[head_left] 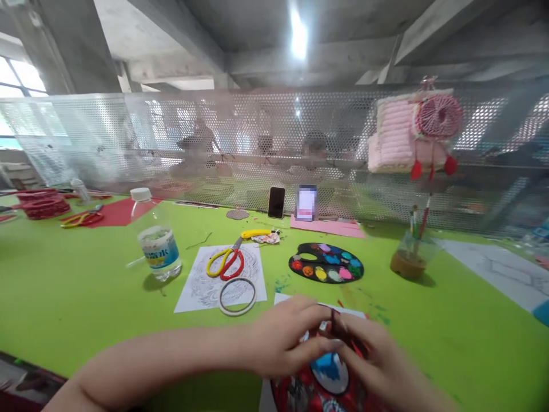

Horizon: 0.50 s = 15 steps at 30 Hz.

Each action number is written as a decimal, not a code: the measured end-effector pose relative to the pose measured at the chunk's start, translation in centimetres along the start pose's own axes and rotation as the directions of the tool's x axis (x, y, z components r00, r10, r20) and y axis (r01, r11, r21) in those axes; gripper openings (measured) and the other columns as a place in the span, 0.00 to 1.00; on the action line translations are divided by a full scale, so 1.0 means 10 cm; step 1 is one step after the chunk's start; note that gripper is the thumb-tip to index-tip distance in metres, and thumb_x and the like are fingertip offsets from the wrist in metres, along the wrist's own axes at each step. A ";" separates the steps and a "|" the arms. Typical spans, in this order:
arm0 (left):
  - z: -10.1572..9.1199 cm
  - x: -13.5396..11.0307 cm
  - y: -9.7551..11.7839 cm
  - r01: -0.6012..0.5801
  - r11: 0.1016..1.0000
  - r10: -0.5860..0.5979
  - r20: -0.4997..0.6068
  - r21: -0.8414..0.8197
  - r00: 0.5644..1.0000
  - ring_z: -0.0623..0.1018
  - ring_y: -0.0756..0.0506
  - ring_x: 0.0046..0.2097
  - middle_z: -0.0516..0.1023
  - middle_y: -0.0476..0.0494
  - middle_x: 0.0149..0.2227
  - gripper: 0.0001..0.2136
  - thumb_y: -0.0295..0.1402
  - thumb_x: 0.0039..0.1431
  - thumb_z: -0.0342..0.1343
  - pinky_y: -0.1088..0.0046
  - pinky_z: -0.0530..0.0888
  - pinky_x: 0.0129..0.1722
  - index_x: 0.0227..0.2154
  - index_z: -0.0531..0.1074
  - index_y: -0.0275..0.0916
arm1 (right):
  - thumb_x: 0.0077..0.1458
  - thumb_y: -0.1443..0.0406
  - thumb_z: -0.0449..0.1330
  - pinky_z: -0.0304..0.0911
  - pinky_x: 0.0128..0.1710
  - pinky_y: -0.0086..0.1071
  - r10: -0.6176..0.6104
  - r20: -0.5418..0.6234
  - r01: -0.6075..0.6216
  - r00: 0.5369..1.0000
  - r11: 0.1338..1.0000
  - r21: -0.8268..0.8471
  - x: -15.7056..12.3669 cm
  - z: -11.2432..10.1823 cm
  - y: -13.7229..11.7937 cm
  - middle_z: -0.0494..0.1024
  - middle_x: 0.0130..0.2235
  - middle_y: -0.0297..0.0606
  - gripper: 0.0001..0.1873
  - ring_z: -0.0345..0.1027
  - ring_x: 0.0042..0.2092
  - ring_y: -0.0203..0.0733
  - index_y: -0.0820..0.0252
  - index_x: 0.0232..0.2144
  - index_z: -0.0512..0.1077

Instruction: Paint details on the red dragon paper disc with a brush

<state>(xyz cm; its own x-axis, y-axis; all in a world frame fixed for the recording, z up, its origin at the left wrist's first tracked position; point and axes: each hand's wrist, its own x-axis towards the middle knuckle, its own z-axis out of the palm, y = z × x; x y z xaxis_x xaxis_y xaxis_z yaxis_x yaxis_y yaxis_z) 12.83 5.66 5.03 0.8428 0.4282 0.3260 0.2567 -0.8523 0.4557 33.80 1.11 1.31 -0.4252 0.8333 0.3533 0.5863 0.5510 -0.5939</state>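
My left hand reaches in from the left over a shiny red piece with dark and silvery patterning and a blue-and-white oval. My right hand comes from the right, and the fingertips of both hands meet above the upper part of that piece. Both hands are closed, with thumbs and fingers pinched together. A thin dark reddish strip shows between the fingertips; what exactly they grip is hidden. Under the red piece lies a white sheet of paper. Nearest beyond the hands is a black paint palette with several colours.
Left of the hands are a roll of tape, red-and-yellow scissors, a yellow-handled cutter and a water bottle. Brushes stand in a cup of brown water at right. Two phones, one a black phone, lean against the mesh panel.
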 end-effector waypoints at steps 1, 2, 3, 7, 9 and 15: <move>0.00 -0.05 -0.04 0.022 1.000 -0.022 -0.009 0.020 1.000 0.75 0.43 0.44 0.76 0.37 0.43 0.21 0.47 0.69 0.38 0.68 0.74 0.47 0.48 0.68 0.37 | 0.65 0.63 0.49 0.65 0.32 0.30 0.015 0.003 -0.015 1.000 0.999 -0.033 0.00 -0.02 0.00 0.74 0.28 0.36 0.12 0.70 0.32 0.39 0.58 0.29 0.66; 0.01 -0.11 -0.09 0.051 0.998 -0.050 -0.019 0.043 0.999 0.74 0.41 0.47 0.75 0.35 0.47 0.22 0.47 0.69 0.38 0.64 0.73 0.50 0.53 0.66 0.37 | 0.64 0.63 0.49 0.64 0.32 0.30 0.032 0.002 -0.032 0.999 0.997 -0.069 0.00 -0.04 0.00 0.74 0.28 0.36 0.13 0.69 0.31 0.39 0.58 0.29 0.66; 0.03 -0.17 -0.15 0.089 0.994 -0.088 -0.028 0.064 0.996 0.73 0.40 0.50 0.74 0.35 0.50 0.22 0.46 0.69 0.38 0.61 0.72 0.53 0.56 0.64 0.38 | 0.64 0.64 0.48 0.64 0.31 0.31 0.055 -0.002 -0.055 0.999 0.994 -0.098 -0.01 -0.05 -0.01 0.74 0.28 0.36 0.13 0.69 0.30 0.39 0.58 0.29 0.67; 0.11 -0.36 -0.45 0.267 0.956 -0.263 -0.042 0.123 0.964 0.71 0.40 0.57 0.72 0.34 0.56 0.22 0.41 0.72 0.33 0.57 0.69 0.59 0.62 0.59 0.38 | 0.65 0.62 0.48 0.65 0.31 0.33 0.159 -0.016 -0.160 0.987 0.985 -0.069 0.00 -0.14 -0.01 0.78 0.30 0.39 0.15 0.70 0.30 0.40 0.60 0.30 0.71; 0.16 -0.41 -0.56 0.297 0.944 -0.300 -0.002 0.142 0.954 0.68 0.39 0.62 0.68 0.34 0.61 0.23 0.41 0.71 0.35 0.55 0.65 0.62 0.64 0.56 0.38 | 0.64 0.60 0.49 0.65 0.29 0.33 0.216 -0.030 -0.217 0.976 0.975 -0.050 0.01 -0.20 -0.02 0.78 0.29 0.39 0.16 0.70 0.29 0.40 0.60 0.30 0.72; 0.26 -0.45 -0.75 0.324 0.930 -0.345 0.109 0.174 0.932 0.58 0.38 0.68 0.58 0.33 0.67 0.28 0.44 0.72 0.34 0.48 0.51 0.69 0.68 0.46 0.35 | 0.63 0.58 0.51 0.68 0.28 0.33 0.370 -0.026 -0.369 0.929 0.929 0.040 0.01 -0.37 0.00 0.81 0.32 0.42 0.15 0.74 0.32 0.43 0.61 0.33 0.73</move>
<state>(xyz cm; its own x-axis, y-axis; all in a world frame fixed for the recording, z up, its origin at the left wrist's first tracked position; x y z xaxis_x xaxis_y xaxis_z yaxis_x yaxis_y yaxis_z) 8.37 9.33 -1.96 0.7489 0.6603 0.0562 0.5940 -0.7064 0.3849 36.28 1.40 3.98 -0.1595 0.9789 0.1274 0.6737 0.2023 -0.7108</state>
